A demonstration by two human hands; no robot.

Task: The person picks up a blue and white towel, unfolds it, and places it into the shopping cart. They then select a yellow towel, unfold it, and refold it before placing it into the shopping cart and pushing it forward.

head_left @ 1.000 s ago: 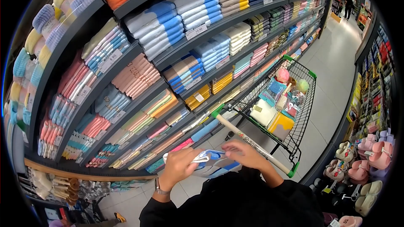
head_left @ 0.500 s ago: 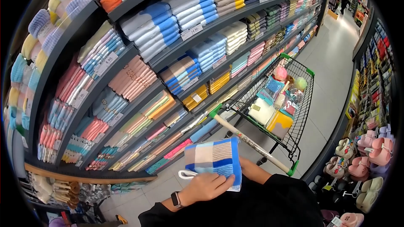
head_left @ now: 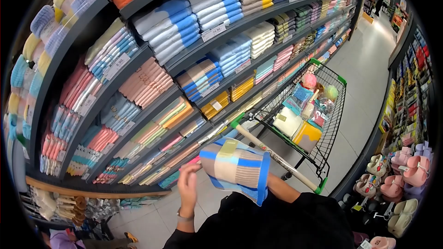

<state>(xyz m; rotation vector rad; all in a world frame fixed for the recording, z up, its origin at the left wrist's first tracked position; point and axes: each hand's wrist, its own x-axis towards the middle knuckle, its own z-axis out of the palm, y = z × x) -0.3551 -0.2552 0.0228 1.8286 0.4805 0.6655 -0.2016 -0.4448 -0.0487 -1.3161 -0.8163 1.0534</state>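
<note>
A folded towel (head_left: 235, 168) with blue, beige and brown blocks and a green label hangs in front of my body. My right hand (head_left: 280, 188) is at its right side, with the fingers hidden behind the cloth. To the left of the towel, my left hand (head_left: 189, 182) is raised, its fingers bent near the towel's left edge; whether they touch the cloth is unclear. Beyond the towel stands a shopping cart (head_left: 276, 157) holding a white towel (head_left: 288, 121), a yellow and grey towel (head_left: 307, 136) and packaged items.
Shelves (head_left: 184, 60) of folded towels curve along the left and ahead. Slippers (head_left: 392, 186) hang on a rack at the right. A person (head_left: 379, 3) is far down the aisle. Part of another person (head_left: 67, 240) shows at the bottom left.
The towel has turned over and opened out somewhat, now showing a green label. My left hand has let go of its lower front and moved left and up.
</note>
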